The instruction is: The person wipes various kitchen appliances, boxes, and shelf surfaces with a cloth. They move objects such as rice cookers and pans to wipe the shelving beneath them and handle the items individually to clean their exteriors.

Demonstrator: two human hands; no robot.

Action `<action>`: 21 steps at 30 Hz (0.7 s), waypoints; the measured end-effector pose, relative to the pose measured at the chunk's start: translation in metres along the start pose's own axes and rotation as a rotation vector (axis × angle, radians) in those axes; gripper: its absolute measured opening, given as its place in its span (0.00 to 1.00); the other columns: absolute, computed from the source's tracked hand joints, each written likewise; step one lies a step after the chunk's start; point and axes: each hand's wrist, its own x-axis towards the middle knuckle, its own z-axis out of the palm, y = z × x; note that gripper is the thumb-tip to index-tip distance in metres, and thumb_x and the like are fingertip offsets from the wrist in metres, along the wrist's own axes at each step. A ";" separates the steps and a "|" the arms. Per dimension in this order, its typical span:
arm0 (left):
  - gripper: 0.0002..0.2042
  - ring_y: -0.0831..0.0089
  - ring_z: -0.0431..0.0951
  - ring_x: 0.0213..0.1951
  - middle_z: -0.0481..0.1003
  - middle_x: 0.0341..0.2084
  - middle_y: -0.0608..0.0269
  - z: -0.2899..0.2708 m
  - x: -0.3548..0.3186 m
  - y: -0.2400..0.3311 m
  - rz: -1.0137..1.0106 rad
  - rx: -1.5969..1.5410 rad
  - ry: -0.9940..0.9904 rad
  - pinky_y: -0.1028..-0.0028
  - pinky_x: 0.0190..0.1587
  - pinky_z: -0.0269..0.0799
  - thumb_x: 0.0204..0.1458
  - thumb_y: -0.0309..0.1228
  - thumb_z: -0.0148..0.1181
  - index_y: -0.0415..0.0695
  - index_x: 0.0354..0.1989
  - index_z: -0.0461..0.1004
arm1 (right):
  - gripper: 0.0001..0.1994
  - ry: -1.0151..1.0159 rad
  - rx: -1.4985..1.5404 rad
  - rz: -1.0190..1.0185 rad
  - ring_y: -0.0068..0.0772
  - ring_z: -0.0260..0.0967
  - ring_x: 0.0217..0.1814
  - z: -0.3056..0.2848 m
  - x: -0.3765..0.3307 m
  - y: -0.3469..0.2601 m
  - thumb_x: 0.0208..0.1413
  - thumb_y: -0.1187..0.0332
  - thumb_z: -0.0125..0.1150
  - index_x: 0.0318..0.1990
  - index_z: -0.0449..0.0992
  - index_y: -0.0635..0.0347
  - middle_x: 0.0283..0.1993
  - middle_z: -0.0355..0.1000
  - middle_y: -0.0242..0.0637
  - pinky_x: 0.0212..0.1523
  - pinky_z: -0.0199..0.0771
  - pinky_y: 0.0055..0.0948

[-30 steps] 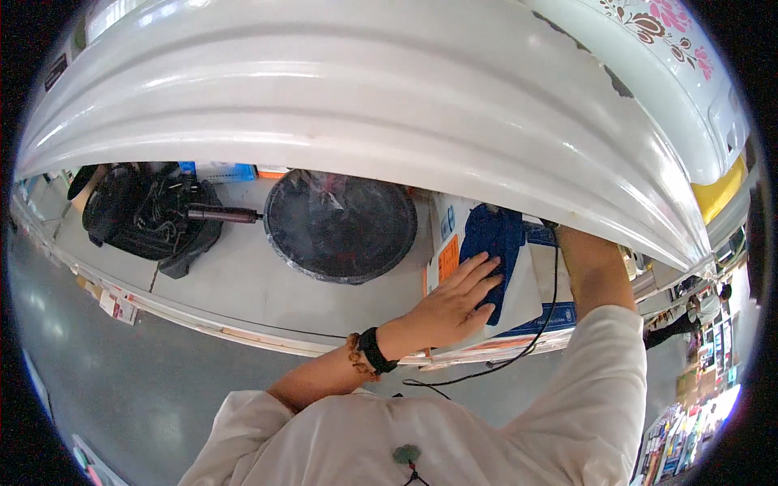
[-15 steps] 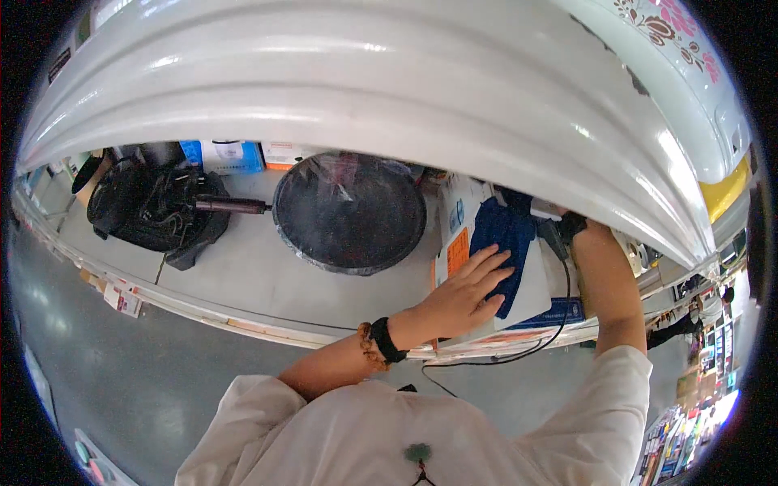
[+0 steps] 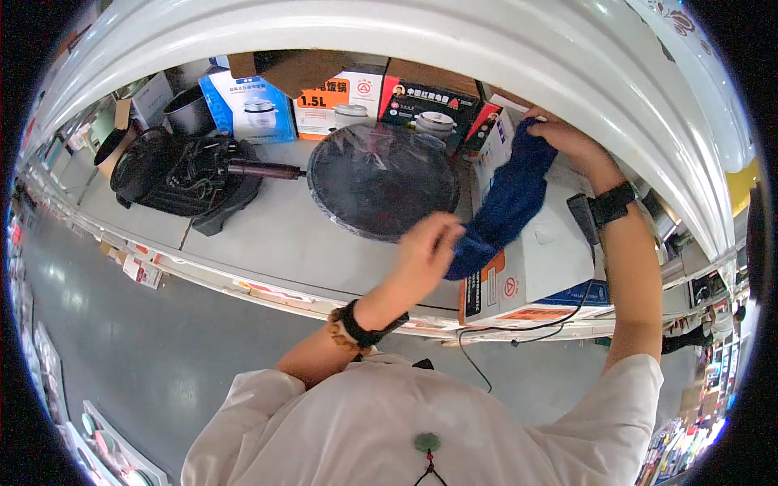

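Observation:
A dark blue cloth (image 3: 510, 206) is stretched between my two hands over a white appliance box (image 3: 551, 263) on the shelf. My left hand (image 3: 423, 255), a little blurred, is closed on the cloth's near end, just beyond the box's left edge. Farther back, my right hand (image 3: 567, 139) grips the cloth's other end above the box. A round, plastic-wrapped black pan (image 3: 385, 190) lies left of the cloth, its brown handle (image 3: 263, 169) pointing left. Around my right wrist is a black strap (image 3: 613, 204) with a dark block and a cable hanging from it.
A black grill tray with a coiled cord (image 3: 190, 174) sits at left on the white shelf (image 3: 267, 243). Boxes, including a blue one (image 3: 250, 105) and a black-and-red one (image 3: 429, 101), line the back. A white ribbed upper shelf (image 3: 365, 28) overhangs everything.
The cloth has been lifted off the box top and drawn out to the left. My left hand has gone from lying flat on it to gripping its end. More of the shelf's back shows.

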 end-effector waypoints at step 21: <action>0.07 0.88 0.63 0.33 0.66 0.30 0.76 -0.110 0.036 -0.012 -0.158 -0.285 0.114 0.85 0.34 0.61 0.61 0.23 0.52 0.41 0.47 0.69 | 0.15 0.059 -1.601 -0.495 0.42 0.70 0.47 0.191 0.182 -0.005 0.51 0.78 0.54 0.47 0.74 0.56 0.43 0.73 0.41 0.47 0.69 0.38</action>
